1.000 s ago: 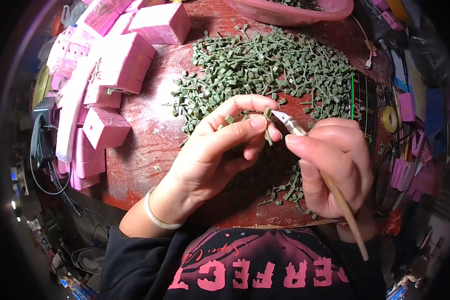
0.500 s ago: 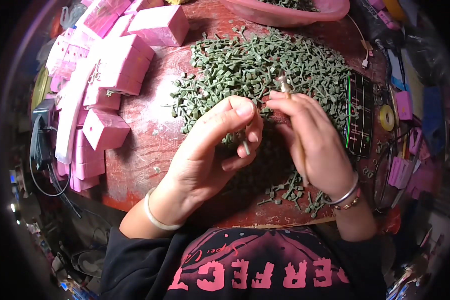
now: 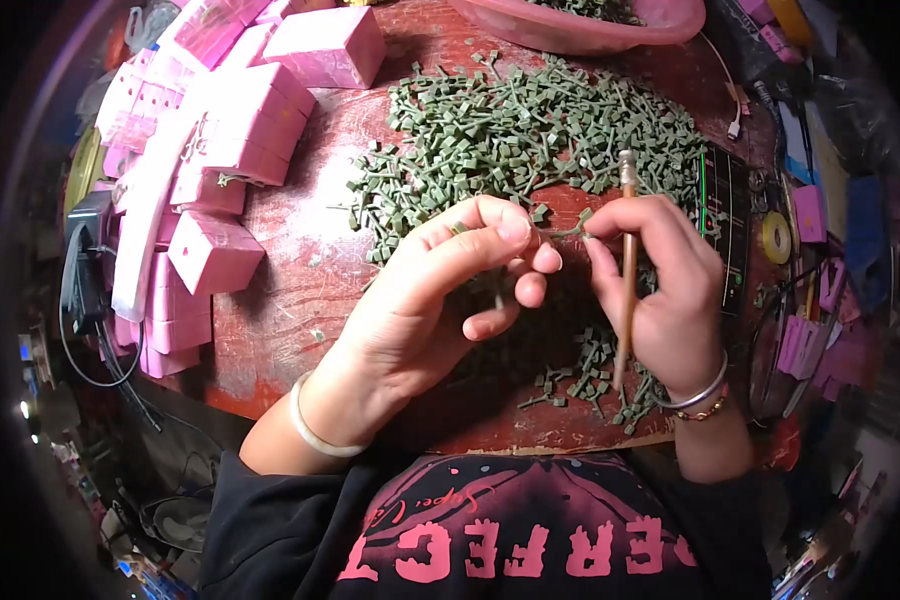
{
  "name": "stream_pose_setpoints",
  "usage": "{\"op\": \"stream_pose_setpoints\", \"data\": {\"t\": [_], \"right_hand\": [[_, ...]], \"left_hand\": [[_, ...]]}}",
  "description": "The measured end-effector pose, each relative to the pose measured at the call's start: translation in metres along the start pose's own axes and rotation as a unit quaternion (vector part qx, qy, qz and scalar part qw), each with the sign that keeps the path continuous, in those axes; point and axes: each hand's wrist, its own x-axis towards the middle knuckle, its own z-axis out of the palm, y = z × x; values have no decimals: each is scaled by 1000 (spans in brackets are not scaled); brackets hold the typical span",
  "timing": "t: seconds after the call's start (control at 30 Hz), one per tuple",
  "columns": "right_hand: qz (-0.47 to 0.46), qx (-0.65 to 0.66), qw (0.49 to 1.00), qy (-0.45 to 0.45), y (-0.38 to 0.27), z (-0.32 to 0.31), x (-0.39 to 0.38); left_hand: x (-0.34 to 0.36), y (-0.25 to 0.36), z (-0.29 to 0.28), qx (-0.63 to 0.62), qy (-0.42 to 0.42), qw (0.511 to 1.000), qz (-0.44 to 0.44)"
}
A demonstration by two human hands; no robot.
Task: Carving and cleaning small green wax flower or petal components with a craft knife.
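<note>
My left hand [image 3: 420, 295] has its thumb and index finger closed round small green pieces, with a bit showing between the fingertips. My right hand [image 3: 670, 300] holds a thin wooden-handled tool [image 3: 627, 280] upright between its fingers, metal end away from me, while its fingertips pinch a green stemmed piece [image 3: 575, 229] beside my left fingertips. A large heap of green pieces [image 3: 530, 120], small blocks with short stems, lies beyond both hands, and a smaller cluster [image 3: 595, 360] lies between my wrists.
Pink blocks [image 3: 240, 120] are stacked on the left of the red table [image 3: 260, 340], beside a black adapter with cables [image 3: 87, 235]. A pink basin [image 3: 570, 25] holds more green pieces. A black screen device [image 3: 725, 270], yellow tape roll [image 3: 777, 236] and pink items [image 3: 805, 340] lie on the right.
The tool's metal end has swung from my left fingertips to an upright position. My right hand has turned, and its fingertips now pinch a green piece beside my left hand.
</note>
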Motion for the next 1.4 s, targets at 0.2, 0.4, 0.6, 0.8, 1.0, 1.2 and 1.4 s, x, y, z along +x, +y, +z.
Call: {"op": "stream_pose_setpoints", "data": {"t": [0.2, 0.4, 0.6, 0.8, 1.0, 1.2, 1.4], "right_hand": [[-79, 183, 975, 104, 3, 3, 1], [20, 346, 936, 68, -2, -5, -1], [154, 475, 866, -5, -6, -9, -4], [124, 386, 914, 24, -7, -10, -2], [84, 394, 915, 32, -12, -20, -1], [43, 278, 957, 70, -21, -22, -5], [19, 238, 962, 132, -10, -25, -8]], "left_hand": [[1, -1, 0, 49, -6, 999, -13], [0, -1, 0, 66, 16, 997, -28], [-1, -4, -1, 74, -41, 995, -56], [-1, -3, 0, 73, -39, 996, -38], [1, -2, 3, 19, -22, 999, -26], [2, -2, -2, 8, -34, 999, -39], [3, -4, -6, -6, -34, 998, -57]]}}
